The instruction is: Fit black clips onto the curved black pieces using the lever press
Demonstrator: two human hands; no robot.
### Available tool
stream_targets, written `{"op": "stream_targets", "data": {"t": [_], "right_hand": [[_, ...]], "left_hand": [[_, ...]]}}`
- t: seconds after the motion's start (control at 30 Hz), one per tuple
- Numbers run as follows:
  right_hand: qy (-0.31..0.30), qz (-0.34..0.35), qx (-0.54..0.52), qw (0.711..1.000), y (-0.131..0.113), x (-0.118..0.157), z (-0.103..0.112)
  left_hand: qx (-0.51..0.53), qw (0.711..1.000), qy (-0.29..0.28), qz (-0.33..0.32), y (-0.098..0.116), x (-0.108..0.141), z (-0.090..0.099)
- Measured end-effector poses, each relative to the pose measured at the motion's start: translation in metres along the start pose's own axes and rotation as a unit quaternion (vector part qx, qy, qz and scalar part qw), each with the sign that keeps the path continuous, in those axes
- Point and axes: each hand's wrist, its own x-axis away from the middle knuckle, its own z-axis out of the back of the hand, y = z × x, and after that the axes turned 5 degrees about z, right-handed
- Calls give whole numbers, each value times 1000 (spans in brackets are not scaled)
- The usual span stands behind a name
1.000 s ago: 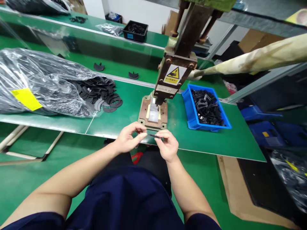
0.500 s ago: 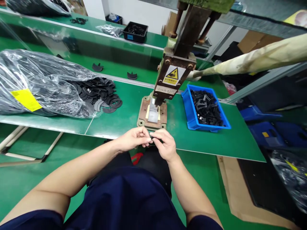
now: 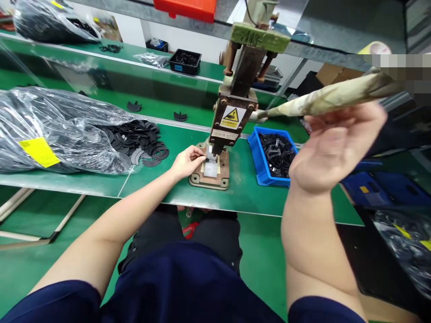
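Note:
My left hand (image 3: 188,162) reaches to the base (image 3: 224,172) of a hand press. Its thumb and fingertips are pinched together beside the light metal plate (image 3: 211,169), just under the press ram (image 3: 218,147). What they hold is too small and covered to make out. My right hand (image 3: 332,148) is raised at the right, palm toward me, at the cloth-wrapped press lever (image 3: 316,99). Its fingers go up behind the lever and are partly hidden by it. On the press head sits a yellow warning label (image 3: 230,117).
A blue bin (image 3: 261,172) of small black parts stands right of the press, partly behind my right hand. At left, a clear plastic bag (image 3: 74,121) spills curved black pieces (image 3: 143,139) onto the green bench (image 3: 161,190). A black bin (image 3: 185,63) stands farther back.
My hands were together in front of the press base. The left has moved forward to the base under the ram; the right has swung up and right to the lever.

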Motion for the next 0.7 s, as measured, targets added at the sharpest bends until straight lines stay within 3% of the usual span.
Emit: {"op": "stream_targets", "data": {"t": [0.1, 0.23, 0.37, 0.57, 0.7], "right_hand": [[-52, -11, -53, 997, -16, -33, -16], [-59, -31, -67, 996, -26, -36, -29], [-35, -40, -42, 998, -31, -5, -27], [-102, -37, 50, 993, -39, 65, -10], [-57, -24, 69, 996, -28, 96, -12]], "left_hand": [[-159, 986, -16, -42, 0, -11, -1], [-262, 957, -61, -113, 8, -14, -1], [-266, 949, -87, -142, 10, -16, 0], [-230, 960, -58, -146, 3, -17, -4], [-246, 953, -80, -160, 8, -13, -4]]}}
